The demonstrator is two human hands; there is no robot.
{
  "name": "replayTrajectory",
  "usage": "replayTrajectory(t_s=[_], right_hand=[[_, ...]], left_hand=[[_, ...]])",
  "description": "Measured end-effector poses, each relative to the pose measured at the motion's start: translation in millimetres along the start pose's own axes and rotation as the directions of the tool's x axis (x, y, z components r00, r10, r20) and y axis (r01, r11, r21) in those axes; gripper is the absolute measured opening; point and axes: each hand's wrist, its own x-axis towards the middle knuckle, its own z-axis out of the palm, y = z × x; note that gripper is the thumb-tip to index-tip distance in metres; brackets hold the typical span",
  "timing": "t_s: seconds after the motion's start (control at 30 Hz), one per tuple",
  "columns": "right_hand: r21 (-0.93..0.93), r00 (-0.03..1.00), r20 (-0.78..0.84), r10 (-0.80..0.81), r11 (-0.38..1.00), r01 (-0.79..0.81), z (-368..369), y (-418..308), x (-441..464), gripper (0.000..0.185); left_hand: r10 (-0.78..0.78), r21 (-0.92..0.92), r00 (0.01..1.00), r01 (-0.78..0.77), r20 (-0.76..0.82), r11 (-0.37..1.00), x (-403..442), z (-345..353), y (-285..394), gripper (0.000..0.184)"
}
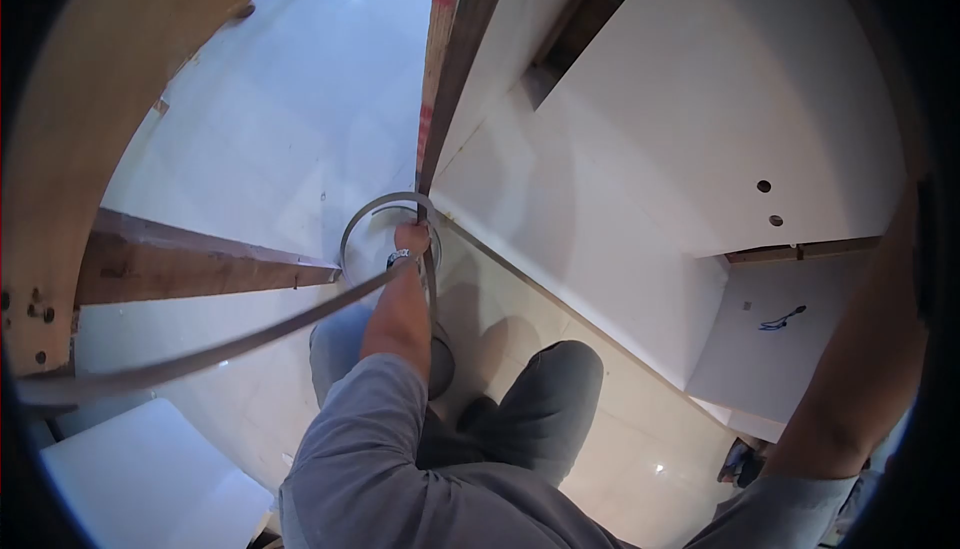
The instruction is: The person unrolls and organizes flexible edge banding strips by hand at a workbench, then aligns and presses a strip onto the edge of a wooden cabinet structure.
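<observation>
My left hand [412, 237], with a metal-banded watch [399, 256] at the wrist, is low by the foot of an upright board edge [437, 59]. Its fingers look closed on a grey-brown edge banding strip [384, 199], though the hand covers part of the grip. The strip loops round the hand, and a long length [250, 334] runs out to the lower left. A darker face [470, 59] lies along the board edge, which carries red marks. My right forearm [860, 349] reaches up at the right side; its hand is out of view.
White cabinet panels [600, 199] stand to the right, with two round holes and a recess holding blue wire [782, 321]. A wooden beam [200, 264] juts in from the left. A white board [160, 469] lies lower left. My knees [560, 389] are bent above pale floor tiles [630, 449].
</observation>
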Motion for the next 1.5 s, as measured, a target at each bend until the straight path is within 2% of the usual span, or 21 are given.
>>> replayTrajectory(t_s=[0.07,0.13,0.23,0.33,0.43,0.47,0.5,0.53,0.57,0.63,0.67,0.73,0.8,0.87,0.97,1.07,1.17,1.27,1.4,1.47,1.5], right_hand=[[-0.009,1.000,0.004,0.000,1.000,0.000,1,-2,0,0.032],[-0.019,1.000,0.007,0.001,1.000,-0.001,2,-3,2,0.032],[-0.035,1.000,0.020,-0.002,0.999,0.003,3,-5,6,0.031],[-0.057,1.000,0.017,-0.006,0.998,0.007,1,-10,14,0.031],[-0.108,1.000,0.009,-0.015,0.994,0.016,-7,-27,23,0.031],[-0.125,1.000,0.009,-0.013,0.992,0.014,-8,-36,26,0.030],[-0.145,1.000,0.005,-0.013,0.989,0.013,-8,-47,28,0.030],[-0.167,1.000,0.000,-0.004,0.986,0.004,-9,-57,32,0.030],[-0.180,1.000,-0.010,0.016,0.984,-0.017,-10,-68,37,0.030],[-0.205,0.997,-0.041,0.061,0.976,-0.068,-10,-84,49,0.030],[-0.092,0.983,0.070,0.171,0.982,-0.165,-19,-91,55,0.030],[-0.025,0.972,0.168,0.165,0.986,-0.163,-29,-97,60,0.030],[-0.075,0.993,0.118,0.011,0.997,-0.002,-25,-90,53,0.030],[-0.075,0.998,0.044,-0.050,0.996,0.053,-18,-92,48,0.031],[-0.031,0.996,-0.002,-0.084,0.996,0.084,-13,-86,50,0.032],[-0.051,0.995,0.012,-0.094,0.994,0.094,-10,-87,50,0.032],[0.003,0.991,0.055,-0.121,0.993,0.121,-3,-73,60,0.033],[-0.053,0.978,0.068,-0.198,0.978,0.201,-4,-74,54,0.034],[-0.092,0.988,0.093,-0.120,0.987,0.128,-2,-88,54,0.032],[-0.064,0.990,0.117,-0.082,0.994,0.089,0,-79,62,0.030],[-0.048,0.989,0.135,-0.065,0.996,0.072,2,-74,64,0.030]], left_hand=[[0.073,0.034,0.996,-0.071,-0.060,0.997,17,8,1,0.026],[0.203,0.313,0.977,-0.172,-0.069,0.934,12,-5,25,0.025],[0.316,0.298,0.948,-0.290,-0.041,0.909,38,16,-12,0.026],[0.219,0.156,0.968,-0.199,-0.126,0.967,12,1,25,0.026],[0.389,0.263,0.911,-0.346,-0.135,0.901,19,13,4,0.024],[0.342,0.389,0.937,-0.289,-0.074,0.875,9,4,17,0.024],[0.365,0.420,0.930,-0.313,-0.048,0.852,5,-6,30,0.023],[0.327,0.191,0.934,-0.298,-0.142,0.935,17,5,14,0.021],[0.287,0.295,0.952,-0.245,-0.106,0.924,8,-6,28,0.021],[0.380,0.490,0.925,-0.320,-0.026,0.811,0,-20,37,0.021],[0.417,0.576,0.909,-0.337,-0.007,0.745,3,-16,37,0.021],[0.147,0.310,0.989,-0.146,0.019,0.939,0,-27,53,0.026],[0.234,0.507,0.963,-0.271,0.136,0.819,-1,-34,61,0.029],[0.264,0.643,0.945,-0.326,0.195,0.693,-3,-33,61,0.032],[0.279,0.666,0.935,-0.352,0.219,0.657,2,-27,55,0.030],[0.344,0.402,0.935,-0.347,0.083,0.847,7,-19,44,0.028],[0.151,0.002,0.987,-0.151,-0.058,0.989,-15,-30,64,0.028],[0.118,-0.042,0.988,-0.123,-0.096,0.992,-21,-30,70,0.031],[0.171,-0.058,0.968,-0.185,-0.186,0.981,-17,-28,73,0.034],[0.151,-0.357,0.960,-0.231,-0.237,0.905,31,30,24,0.040],[0.141,-0.491,0.955,-0.258,-0.263,0.832,30,25,34,0.044]])
